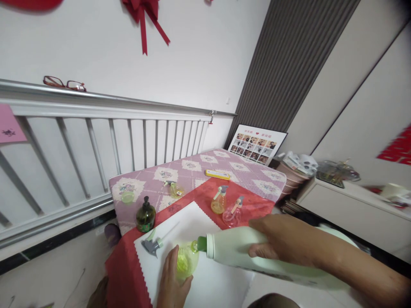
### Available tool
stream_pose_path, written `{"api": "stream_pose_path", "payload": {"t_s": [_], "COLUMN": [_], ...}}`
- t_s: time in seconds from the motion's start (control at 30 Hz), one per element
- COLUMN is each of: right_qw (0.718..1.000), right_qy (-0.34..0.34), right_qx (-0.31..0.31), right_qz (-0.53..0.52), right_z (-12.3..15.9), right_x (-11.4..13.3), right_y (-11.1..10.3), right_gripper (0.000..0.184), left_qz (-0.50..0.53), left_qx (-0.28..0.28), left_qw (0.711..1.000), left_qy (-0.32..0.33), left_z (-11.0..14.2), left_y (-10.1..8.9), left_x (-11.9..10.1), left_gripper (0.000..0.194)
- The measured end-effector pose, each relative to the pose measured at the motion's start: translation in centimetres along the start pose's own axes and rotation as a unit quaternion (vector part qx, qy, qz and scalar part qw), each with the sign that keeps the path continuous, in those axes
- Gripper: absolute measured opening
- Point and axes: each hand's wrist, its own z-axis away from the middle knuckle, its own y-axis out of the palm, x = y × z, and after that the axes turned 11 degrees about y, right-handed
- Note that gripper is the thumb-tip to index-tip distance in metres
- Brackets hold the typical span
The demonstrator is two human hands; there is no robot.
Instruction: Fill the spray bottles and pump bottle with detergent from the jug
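My left hand (173, 278) is closed around a yellow-green spray bottle (187, 259) without its top, tilted over the white mat (218, 278). With my right hand (279, 239) I grip a large pale green detergent bottle (234, 246) by its neck end, lying nearly level. Its green spout (202, 244) meets or almost meets the small bottle's mouth; I cannot tell if liquid flows. A grey spray head (152, 246) lies on the mat, left of the small bottle. Beyond the mat stand a dark green pump bottle (146, 216), an amber spray bottle (218, 201) and a pink spray bottle (233, 214).
A small yellow spray bottle (175, 189), a yellow box (217, 174) and a green lid-like disc (127, 196) lie farther back on the patterned tablecloth (192, 164). A radiator (138, 137) runs along the wall. At right are a full bin (295, 171) and a white cabinet (346, 205).
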Motion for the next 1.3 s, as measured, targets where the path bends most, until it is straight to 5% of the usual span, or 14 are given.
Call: {"api": "stream_pose_path", "payload": {"t_s": [1.3], "right_qw": [1.0], "right_qy": [-0.006], "right_qx": [0.009], "right_qz": [0.006], "right_z": [0.33], "right_x": [0.4], "right_y": [-0.6], "right_gripper": [0.029], "left_qz": [-0.007], "left_qx": [0.004], "left_qw": [1.0], "left_qy": [0.0], "left_z": [0.01], "left_y": [-0.06], "left_x": [-0.04], "left_gripper": [0.078]}}
